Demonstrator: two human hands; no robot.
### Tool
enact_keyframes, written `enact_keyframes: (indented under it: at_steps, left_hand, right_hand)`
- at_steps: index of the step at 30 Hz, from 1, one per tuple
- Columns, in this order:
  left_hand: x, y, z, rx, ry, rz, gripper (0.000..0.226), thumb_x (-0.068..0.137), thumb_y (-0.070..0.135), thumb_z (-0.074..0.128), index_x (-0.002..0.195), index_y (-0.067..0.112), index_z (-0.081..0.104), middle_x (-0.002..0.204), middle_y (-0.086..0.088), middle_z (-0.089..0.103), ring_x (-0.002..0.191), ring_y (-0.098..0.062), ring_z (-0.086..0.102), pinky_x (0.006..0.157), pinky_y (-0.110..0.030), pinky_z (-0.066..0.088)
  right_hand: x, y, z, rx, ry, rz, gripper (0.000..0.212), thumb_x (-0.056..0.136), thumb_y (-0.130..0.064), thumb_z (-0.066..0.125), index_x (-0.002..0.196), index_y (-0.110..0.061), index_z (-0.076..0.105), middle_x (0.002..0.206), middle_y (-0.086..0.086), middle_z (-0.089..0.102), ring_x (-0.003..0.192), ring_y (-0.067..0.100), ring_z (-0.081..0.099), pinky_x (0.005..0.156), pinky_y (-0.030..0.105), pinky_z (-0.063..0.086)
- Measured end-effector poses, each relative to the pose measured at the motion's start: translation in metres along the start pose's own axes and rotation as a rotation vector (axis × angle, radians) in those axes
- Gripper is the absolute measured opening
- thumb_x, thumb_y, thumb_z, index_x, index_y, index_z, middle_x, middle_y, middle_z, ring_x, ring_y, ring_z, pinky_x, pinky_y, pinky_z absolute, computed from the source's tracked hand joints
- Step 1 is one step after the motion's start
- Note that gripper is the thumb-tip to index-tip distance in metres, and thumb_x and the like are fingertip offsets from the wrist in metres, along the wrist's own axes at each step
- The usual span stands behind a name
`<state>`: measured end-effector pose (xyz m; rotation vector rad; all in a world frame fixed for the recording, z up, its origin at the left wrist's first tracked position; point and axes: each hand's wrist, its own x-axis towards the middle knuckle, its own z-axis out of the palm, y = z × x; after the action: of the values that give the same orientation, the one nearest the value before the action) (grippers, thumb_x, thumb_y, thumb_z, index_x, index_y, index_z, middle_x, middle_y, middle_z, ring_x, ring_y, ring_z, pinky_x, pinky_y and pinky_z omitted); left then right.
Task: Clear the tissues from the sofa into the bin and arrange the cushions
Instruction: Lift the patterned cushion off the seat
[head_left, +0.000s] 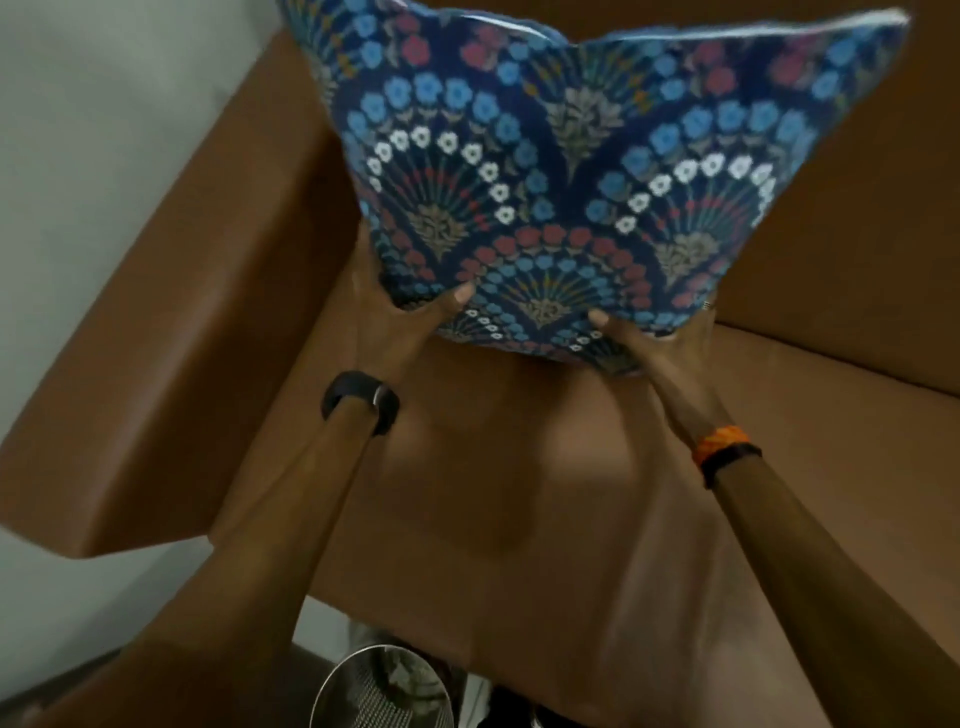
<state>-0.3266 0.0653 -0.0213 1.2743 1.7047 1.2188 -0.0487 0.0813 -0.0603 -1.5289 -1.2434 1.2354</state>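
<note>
Both hands hold a patterned cushion up over the sofa seat.

The left hand (400, 306) and the right hand (654, 348) are each closed on the bottom edge of the cushion (571, 171), thumbs pressed into the front face and fingers hidden behind it, so the cushion stands upright above both hands and clear of the seat. It looks light and soft: the bottom corners crumple where they are pinched and the top edge sags between its corners. Such a floppy thing is probably best held wide, near the two lower corners as here, or it would fold over. The woven cover should give good grip and nothing about it seems fragile. The brown sofa (519, 493) lies below the wrists, and the mesh bin (363, 691) sits near the left elbow. No tissues show on the seat.
</note>
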Motion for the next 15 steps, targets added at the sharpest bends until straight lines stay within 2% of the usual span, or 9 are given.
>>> enact_keyframes:
  at_steps: [1, 2, 4, 5, 7, 9, 11, 13, 15]
  left_hand:
    - [0.002, 0.004, 0.012, 0.009, -0.040, 0.010, 0.098, 0.078, 0.027, 0.086, 0.151, 0.027, 0.021, 0.155, 0.004, 0.038, 0.128, 0.015, 0.044, 0.102, -0.008, 0.045]
    - [0.005, 0.007, 0.023, 0.009, -0.068, -0.004, 0.098, 0.079, 0.024, 0.085, 0.152, 0.023, 0.020, 0.156, 0.002, 0.037, 0.126, 0.015, 0.044, 0.103, -0.009, 0.044]
    - [0.012, 0.013, 0.037, -0.034, -0.070, -0.072, 0.101, 0.080, 0.019, 0.083, 0.154, 0.018, 0.015, 0.159, -0.003, 0.032, 0.139, -0.004, 0.039, 0.117, -0.032, 0.040]
    - [0.015, 0.012, 0.039, -0.059, -0.062, -0.085, 0.102, 0.081, 0.019, 0.082, 0.155, 0.018, 0.012, 0.160, -0.003, 0.030, 0.143, -0.012, 0.036, 0.119, -0.040, 0.038]
    - [0.018, 0.004, 0.038, -0.088, -0.045, -0.066, 0.101, 0.082, 0.017, 0.082, 0.155, 0.019, 0.011, 0.159, -0.002, 0.031, 0.145, -0.017, 0.035, 0.118, -0.046, 0.039]
    - [0.018, -0.008, 0.035, -0.101, -0.046, -0.064, 0.102, 0.082, 0.017, 0.082, 0.155, 0.022, 0.012, 0.158, -0.002, 0.031, 0.144, -0.018, 0.036, 0.117, -0.049, 0.039]
    - [0.015, -0.016, 0.040, -0.072, -0.008, -0.045, 0.104, 0.081, 0.020, 0.083, 0.155, 0.020, 0.010, 0.159, -0.005, 0.029, 0.145, -0.021, 0.034, 0.119, -0.048, 0.037]
    - [0.003, -0.026, 0.053, -0.011, 0.104, -0.049, 0.108, 0.080, 0.028, 0.083, 0.156, 0.015, 0.007, 0.161, -0.010, 0.024, 0.147, -0.023, 0.029, 0.122, -0.044, 0.032]
    - [-0.029, -0.036, 0.079, 0.148, 0.211, -0.122, 0.112, 0.078, 0.049, 0.080, 0.156, 0.014, 0.007, 0.163, -0.013, 0.021, 0.149, -0.028, 0.024, 0.125, -0.046, 0.023]
  right_hand:
    - [-0.001, 0.009, -0.015, -0.012, -0.042, 0.039, 0.075, 0.080, -0.031, 0.090, 0.143, -0.023, 0.050, 0.146, 0.004, 0.060, 0.134, 0.018, 0.061, 0.110, 0.034, 0.055]
    - [-0.001, 0.018, -0.026, -0.033, -0.094, 0.080, 0.064, 0.087, -0.020, 0.085, 0.141, -0.025, 0.050, 0.146, 0.002, 0.061, 0.132, 0.013, 0.062, 0.108, 0.028, 0.055]
    - [0.001, 0.028, -0.032, -0.083, -0.131, 0.168, 0.049, 0.093, -0.010, 0.078, 0.131, -0.027, 0.052, 0.135, -0.002, 0.065, 0.121, -0.005, 0.064, 0.099, 0.015, 0.057]
    - [0.004, 0.024, -0.028, -0.087, -0.081, 0.134, 0.049, 0.090, -0.011, 0.081, 0.121, -0.034, 0.051, 0.122, -0.011, 0.065, 0.108, -0.019, 0.065, 0.087, 0.004, 0.056]
    - [0.008, 0.012, -0.016, -0.052, 0.025, 0.027, 0.059, 0.080, -0.017, 0.090, 0.108, -0.046, 0.046, 0.111, -0.024, 0.058, 0.091, -0.031, 0.062, 0.074, -0.007, 0.050]
    - [0.006, 0.005, -0.005, -0.010, 0.031, -0.028, 0.064, 0.077, -0.020, 0.092, 0.120, -0.045, 0.051, 0.122, -0.015, 0.067, 0.109, -0.015, 0.067, 0.087, 0.007, 0.058]
    - [0.001, 0.012, -0.004, 0.022, 0.034, -0.029, 0.078, 0.076, -0.022, 0.093, 0.140, -0.030, 0.049, 0.138, -0.005, 0.065, 0.125, 0.003, 0.065, 0.102, 0.023, 0.059]
    - [-0.009, 0.024, -0.007, 0.042, 0.083, -0.006, 0.099, 0.075, -0.021, 0.093, 0.154, -0.019, 0.034, 0.152, 0.003, 0.053, 0.137, 0.014, 0.057, 0.111, 0.031, 0.055]
    - [-0.030, 0.037, -0.013, -0.049, 0.159, 0.033, 0.104, 0.080, -0.027, 0.090, 0.160, -0.023, 0.023, 0.162, 0.008, 0.037, 0.147, 0.024, 0.045, 0.118, 0.042, 0.048]
